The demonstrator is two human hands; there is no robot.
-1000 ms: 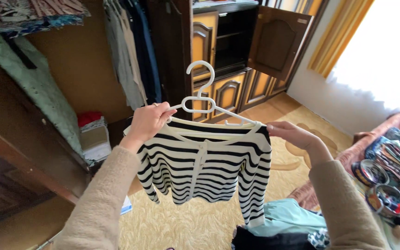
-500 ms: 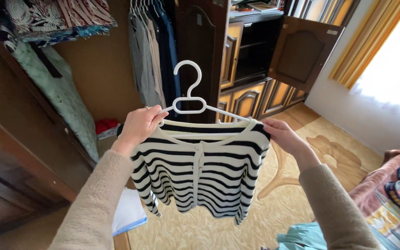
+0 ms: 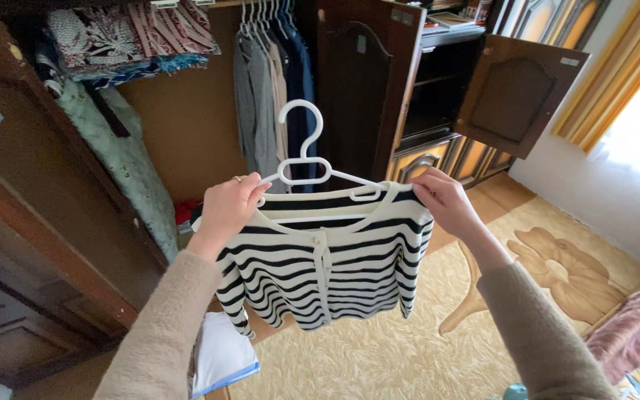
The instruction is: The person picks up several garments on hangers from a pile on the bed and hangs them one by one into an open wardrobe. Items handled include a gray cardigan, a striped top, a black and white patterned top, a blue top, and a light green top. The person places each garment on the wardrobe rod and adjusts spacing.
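Striped cardigan point(image 3: 324, 263) on white plastic hanger point(image 3: 309, 159), held up facing open wardrobe. Left hand point(image 3: 227, 207) pinched shut on left shoulder and hanger arm; right hand point(image 3: 442, 200) clamped on right shoulder. Best kept level, shoulders seated square, hook upright. Behind: hung clothes point(image 3: 272, 89), open cabinet door point(image 3: 516, 96). Below: yellow patterned carpet point(image 3: 409, 348).

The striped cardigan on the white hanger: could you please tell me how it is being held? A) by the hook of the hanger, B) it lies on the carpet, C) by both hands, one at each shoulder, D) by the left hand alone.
C: the left hand and the right hand each grip a shoulder of the striped cardigan on the white hanger, held up off the floor.
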